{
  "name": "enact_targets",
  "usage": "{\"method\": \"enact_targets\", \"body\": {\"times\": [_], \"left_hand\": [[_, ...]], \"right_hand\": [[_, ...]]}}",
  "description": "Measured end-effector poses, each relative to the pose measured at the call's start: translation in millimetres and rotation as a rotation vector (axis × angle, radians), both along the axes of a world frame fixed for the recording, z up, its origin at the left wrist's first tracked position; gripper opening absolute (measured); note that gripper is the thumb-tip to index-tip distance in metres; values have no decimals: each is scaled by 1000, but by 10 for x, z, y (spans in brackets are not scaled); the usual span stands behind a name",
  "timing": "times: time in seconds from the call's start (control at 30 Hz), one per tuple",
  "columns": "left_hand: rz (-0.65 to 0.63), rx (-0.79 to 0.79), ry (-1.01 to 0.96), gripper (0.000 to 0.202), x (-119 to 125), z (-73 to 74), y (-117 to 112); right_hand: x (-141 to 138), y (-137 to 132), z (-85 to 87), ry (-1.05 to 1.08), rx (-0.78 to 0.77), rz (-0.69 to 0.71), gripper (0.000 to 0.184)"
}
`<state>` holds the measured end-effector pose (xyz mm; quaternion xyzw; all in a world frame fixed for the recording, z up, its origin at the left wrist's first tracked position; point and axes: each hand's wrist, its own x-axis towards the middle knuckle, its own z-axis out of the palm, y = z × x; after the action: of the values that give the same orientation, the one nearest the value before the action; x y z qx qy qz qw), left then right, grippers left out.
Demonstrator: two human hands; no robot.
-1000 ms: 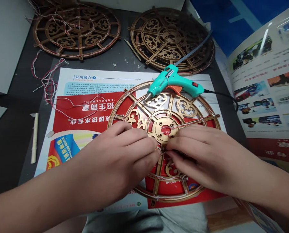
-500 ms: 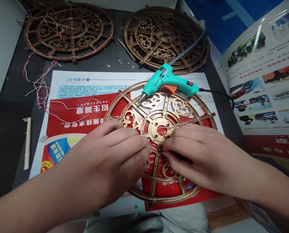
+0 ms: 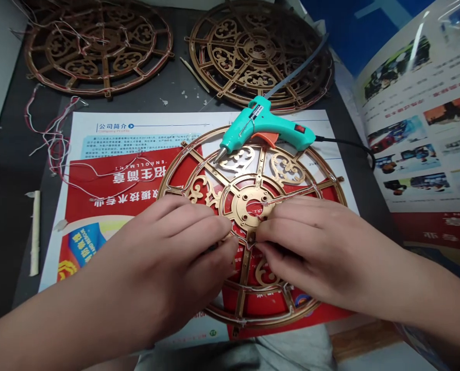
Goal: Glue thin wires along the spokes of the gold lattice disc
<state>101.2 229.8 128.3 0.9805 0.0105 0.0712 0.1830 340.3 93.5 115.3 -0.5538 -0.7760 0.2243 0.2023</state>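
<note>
A round gold ornamental frame [image 3: 238,205] with spokes and scrollwork lies flat before me. Thin wire [image 3: 249,245] runs along its rings and spokes. Just below the hub, my left hand [image 3: 187,257] is closed, thumb and fingertips pinching the wire at the inner ring. Across the lower spoke, my right hand [image 3: 310,247] is closed in a pinch on the same wire; its fingertips partly hide it. Both hands rest close over the frame. A teal hot glue gun [image 3: 249,126] lies across the frame's upper part, nozzle pointing down-left, touched by neither hand.
Two more areas of round frames stand behind: a wired frame [image 3: 106,85] at left and stacked frames [image 3: 218,93] at right. Loose red and white wires [image 3: 55,144] trail at left near a glue stick [image 3: 35,232]. Printed sheets [image 3: 137,136] lie underneath; a glossy brochure [image 3: 407,201] rises at right.
The view has shifted slightly, so the surroundings sit a little further left and up. Both hands keep their pinch near the hub, with only slight finger movement.
</note>
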Motion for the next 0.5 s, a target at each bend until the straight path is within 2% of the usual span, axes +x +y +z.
{"method": "enact_targets", "body": {"times": [0.5], "left_hand": [[-45, 16, 20, 24, -12, -15, -24]], "right_hand": [[26, 46, 75, -11, -92, 20, 13]]}}
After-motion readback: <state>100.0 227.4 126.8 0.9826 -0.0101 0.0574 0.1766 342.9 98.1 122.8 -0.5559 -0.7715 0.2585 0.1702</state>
